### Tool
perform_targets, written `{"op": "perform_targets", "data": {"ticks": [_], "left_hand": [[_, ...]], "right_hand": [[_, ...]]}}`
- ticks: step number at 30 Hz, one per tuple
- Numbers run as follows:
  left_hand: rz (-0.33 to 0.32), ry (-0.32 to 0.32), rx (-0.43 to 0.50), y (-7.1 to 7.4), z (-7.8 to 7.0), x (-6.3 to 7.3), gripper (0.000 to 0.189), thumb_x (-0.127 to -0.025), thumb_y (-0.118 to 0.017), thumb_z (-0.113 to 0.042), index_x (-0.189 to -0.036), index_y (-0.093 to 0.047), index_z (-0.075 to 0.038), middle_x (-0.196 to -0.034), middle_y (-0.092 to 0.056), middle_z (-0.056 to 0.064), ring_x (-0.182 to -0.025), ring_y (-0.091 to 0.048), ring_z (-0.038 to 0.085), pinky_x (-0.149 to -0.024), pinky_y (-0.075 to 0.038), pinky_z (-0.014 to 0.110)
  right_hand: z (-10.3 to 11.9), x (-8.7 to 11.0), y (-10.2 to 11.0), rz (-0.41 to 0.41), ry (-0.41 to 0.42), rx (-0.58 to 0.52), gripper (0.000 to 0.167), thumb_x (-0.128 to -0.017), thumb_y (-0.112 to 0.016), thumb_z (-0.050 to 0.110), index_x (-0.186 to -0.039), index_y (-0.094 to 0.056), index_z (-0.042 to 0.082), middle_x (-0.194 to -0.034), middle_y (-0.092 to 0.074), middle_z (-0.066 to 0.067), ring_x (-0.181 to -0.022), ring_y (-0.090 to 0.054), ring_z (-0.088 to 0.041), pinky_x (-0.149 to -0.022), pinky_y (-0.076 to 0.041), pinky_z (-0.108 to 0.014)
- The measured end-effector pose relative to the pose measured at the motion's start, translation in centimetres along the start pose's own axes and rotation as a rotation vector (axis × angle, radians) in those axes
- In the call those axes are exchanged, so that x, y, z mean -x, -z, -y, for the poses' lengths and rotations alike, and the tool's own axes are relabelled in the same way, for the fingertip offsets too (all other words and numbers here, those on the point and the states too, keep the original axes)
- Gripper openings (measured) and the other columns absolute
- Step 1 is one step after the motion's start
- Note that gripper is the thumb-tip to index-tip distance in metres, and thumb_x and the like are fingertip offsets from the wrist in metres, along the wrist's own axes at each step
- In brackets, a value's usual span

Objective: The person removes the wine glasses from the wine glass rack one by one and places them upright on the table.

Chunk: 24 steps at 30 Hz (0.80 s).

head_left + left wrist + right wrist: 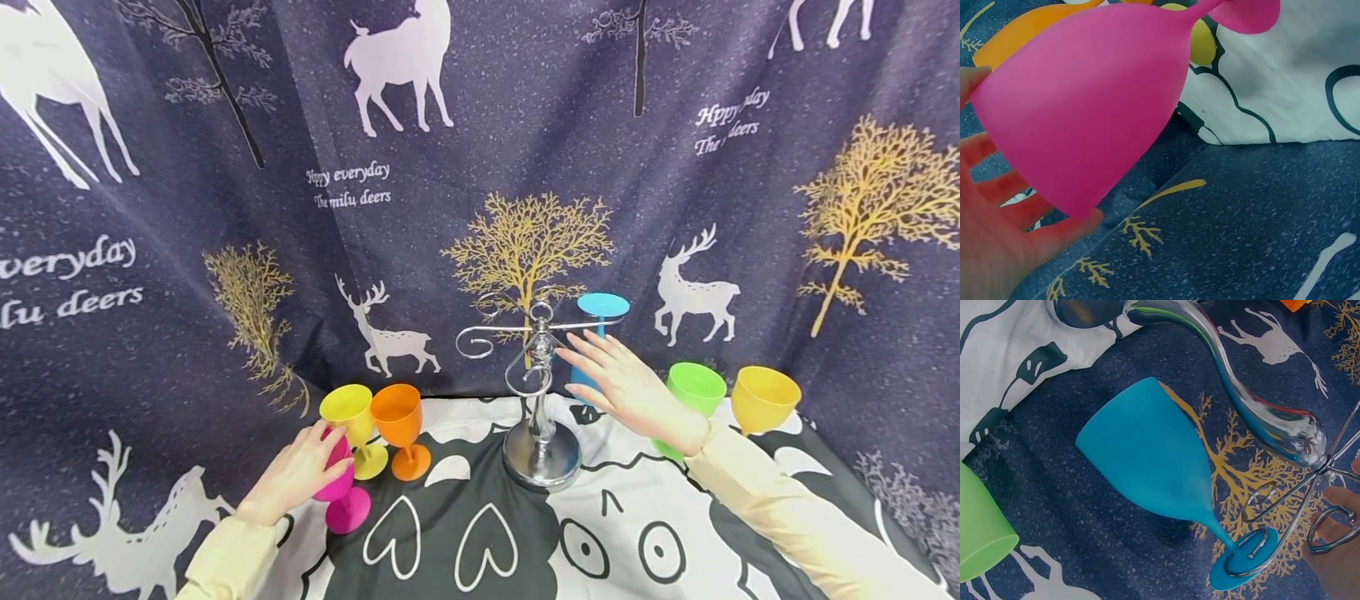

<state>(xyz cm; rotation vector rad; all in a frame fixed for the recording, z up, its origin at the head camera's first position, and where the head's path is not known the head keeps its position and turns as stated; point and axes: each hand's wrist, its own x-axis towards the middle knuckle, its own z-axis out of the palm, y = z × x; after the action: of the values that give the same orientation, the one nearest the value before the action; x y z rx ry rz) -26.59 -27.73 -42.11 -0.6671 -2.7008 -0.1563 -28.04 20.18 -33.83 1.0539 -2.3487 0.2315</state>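
Note:
My left hand [296, 467] spans the mouth of a pink goblet [348, 510] from above, digits spread round its rim in the left wrist view. The goblet's foot is down on the cloth. A blue goblet [1147, 456] hangs upside down by its foot from a curled arm of a silver metal stand [542, 454]. My right hand [630, 387] is beside that stand with fingers extended and holds nothing. In the head view it covers part of the blue bowl. In the right wrist view, the hand's fingers [1335, 522] show behind a curled metal hook.
A yellow goblet [348, 408] and an orange goblet [397, 414] stand upright behind the pink one. Right of the stand are a green goblet [696, 387] and an amber goblet [765, 400]. A dark deer-print curtain [465, 167] backs the black-and-white patterned cloth [450, 567].

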Motion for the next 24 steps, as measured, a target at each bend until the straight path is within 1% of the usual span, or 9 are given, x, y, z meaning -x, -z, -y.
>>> {"op": "perform_targets", "data": {"ticks": [3,7,12,15,20,24], "left_hand": [[-0.017,0.006,-0.003,-0.1,0.2,0.1,0.048,-0.078,-0.071,-0.027,-0.115,-0.057,0.0,-0.111,-0.048,0.018,-0.093,-0.05,0.039,-0.077,-0.044,0.052],[-0.026,0.02,0.002,-0.2,0.3,0.2,0.047,-0.078,-0.07,-0.027,-0.115,-0.059,0.0,-0.11,-0.05,0.019,-0.094,-0.05,0.038,-0.079,-0.042,0.052],[-0.034,0.032,0.0,-0.3,0.2,0.3,0.047,-0.078,-0.07,-0.029,-0.114,-0.059,-0.001,-0.108,-0.051,0.018,-0.094,-0.05,0.038,-0.08,-0.042,0.052],[-0.046,0.034,-0.019,-0.3,0.1,0.3,0.046,-0.078,-0.07,-0.03,-0.112,-0.06,-0.002,-0.107,-0.052,0.017,-0.094,-0.05,0.037,-0.077,-0.043,0.052],[-0.068,0.029,-0.057,0.0,-0.5,-0.4,0.04,-0.079,-0.069,-0.031,-0.107,-0.062,-0.003,-0.102,-0.054,0.015,-0.092,-0.05,0.034,-0.07,-0.045,0.05],[-0.083,0.026,-0.067,0.4,-1.1,-1.0,0.039,-0.079,-0.068,-0.031,-0.104,-0.063,-0.002,-0.102,-0.054,0.018,-0.093,-0.05,0.034,-0.071,-0.044,0.05]], "right_hand": [[0.1,-0.1,0.0,-0.006,0.004,-0.004,0.052,-0.093,-0.046,0.037,-0.136,-0.041,0.007,-0.137,-0.036,-0.017,-0.127,-0.026,-0.035,-0.103,-0.014,-0.044],[0.2,-0.1,0.0,0.001,-0.002,-0.007,0.053,-0.094,-0.046,0.038,-0.137,-0.039,0.009,-0.138,-0.035,-0.016,-0.127,-0.025,-0.034,-0.103,-0.012,-0.043],[0.1,0.0,-0.1,0.01,-0.008,-0.01,0.053,-0.094,-0.046,0.038,-0.138,-0.038,0.01,-0.138,-0.034,-0.016,-0.127,-0.024,-0.034,-0.104,-0.011,-0.043],[0.2,-0.1,0.0,0.019,-0.014,-0.012,0.053,-0.094,-0.045,0.038,-0.138,-0.038,0.01,-0.139,-0.034,-0.016,-0.128,-0.023,-0.033,-0.104,-0.011,-0.042],[0.4,0.0,0.3,0.017,-0.027,-0.002,0.052,-0.094,-0.045,0.039,-0.137,-0.04,0.009,-0.137,-0.036,-0.016,-0.128,-0.024,-0.033,-0.104,-0.012,-0.043],[0.6,0.0,0.5,0.02,-0.029,-0.005,0.051,-0.094,-0.045,0.038,-0.136,-0.04,0.009,-0.136,-0.037,-0.017,-0.128,-0.024,-0.034,-0.103,-0.012,-0.043]]}}
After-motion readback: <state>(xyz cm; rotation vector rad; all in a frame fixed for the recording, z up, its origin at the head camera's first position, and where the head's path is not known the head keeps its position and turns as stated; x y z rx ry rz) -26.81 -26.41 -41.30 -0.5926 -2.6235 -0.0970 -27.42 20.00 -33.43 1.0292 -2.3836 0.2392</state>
